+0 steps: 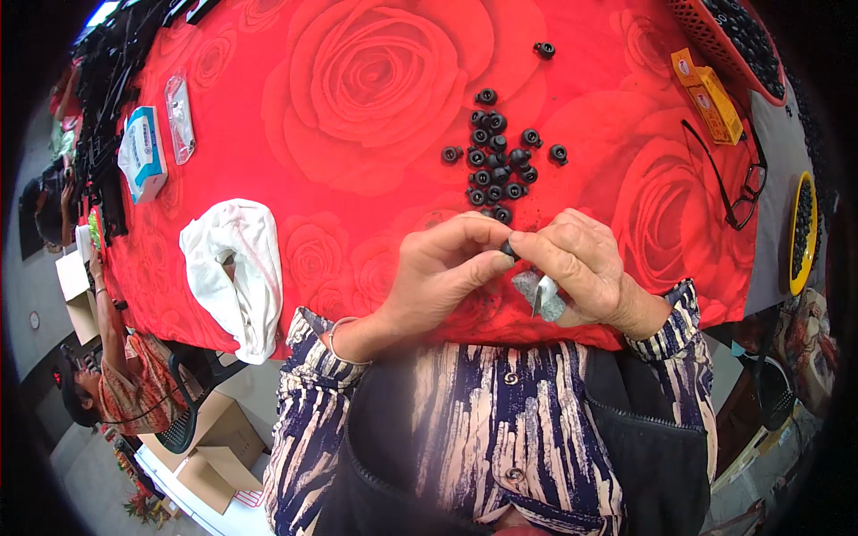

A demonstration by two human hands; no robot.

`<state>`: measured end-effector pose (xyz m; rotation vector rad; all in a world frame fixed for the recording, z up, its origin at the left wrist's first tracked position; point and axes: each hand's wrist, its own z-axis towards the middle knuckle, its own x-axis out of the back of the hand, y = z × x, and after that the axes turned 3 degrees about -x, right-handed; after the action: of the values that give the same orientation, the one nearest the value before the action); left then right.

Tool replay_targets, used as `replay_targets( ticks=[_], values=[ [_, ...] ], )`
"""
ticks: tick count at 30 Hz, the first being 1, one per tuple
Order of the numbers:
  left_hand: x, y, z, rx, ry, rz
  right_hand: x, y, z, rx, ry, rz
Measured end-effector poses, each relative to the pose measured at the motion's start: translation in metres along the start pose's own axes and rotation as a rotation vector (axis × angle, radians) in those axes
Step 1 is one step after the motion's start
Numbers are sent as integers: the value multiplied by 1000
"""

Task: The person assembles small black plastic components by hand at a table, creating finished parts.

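Observation:
Between the fingertips of both hands is a small black round part [508, 251], mostly hidden by the fingers. My left hand [438, 266] pinches it from the left with thumb and forefinger. Meeting it from the right, my right hand [576, 263] has its forefinger at the part. Tucked under that hand's curled fingers is a small tool wrapped in grey-white material [552, 304], with a thin metal edge showing; its exact kind is unclear. Just beyond the hands lies a loose cluster of black ring-shaped parts [496, 161] with hollow centres, a few of them lying apart.
A white cloth [234, 268] lies at left, with a tissue pack [143, 154] and a clear packet [180, 118] beyond. At right are eyeglasses [749, 188], a yellow-orange box [710, 98], a red basket [715, 36] and a yellow tray [804, 234] of black parts. Another person [134, 384] sits at left.

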<state>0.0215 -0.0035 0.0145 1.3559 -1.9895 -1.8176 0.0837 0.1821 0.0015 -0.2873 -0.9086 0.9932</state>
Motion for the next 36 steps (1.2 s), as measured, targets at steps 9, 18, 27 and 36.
replay_targets(
  ticks=[9, 18, 27, 36],
  values=[
    [6, -5, 3, 91, -66, -123, -1, -2, 1, 57, 63, -15],
    [8, -6, 5, 69, -72, -107, 4, 0, 3, 70, 5, -60],
    [11, -7, 7, 28, -76, -116, 19, 1, 9, -339, -73, 137],
    [9, -4, 8, 39, -78, -134, 13, 2, 7, -359, -116, 25]
  ],
)
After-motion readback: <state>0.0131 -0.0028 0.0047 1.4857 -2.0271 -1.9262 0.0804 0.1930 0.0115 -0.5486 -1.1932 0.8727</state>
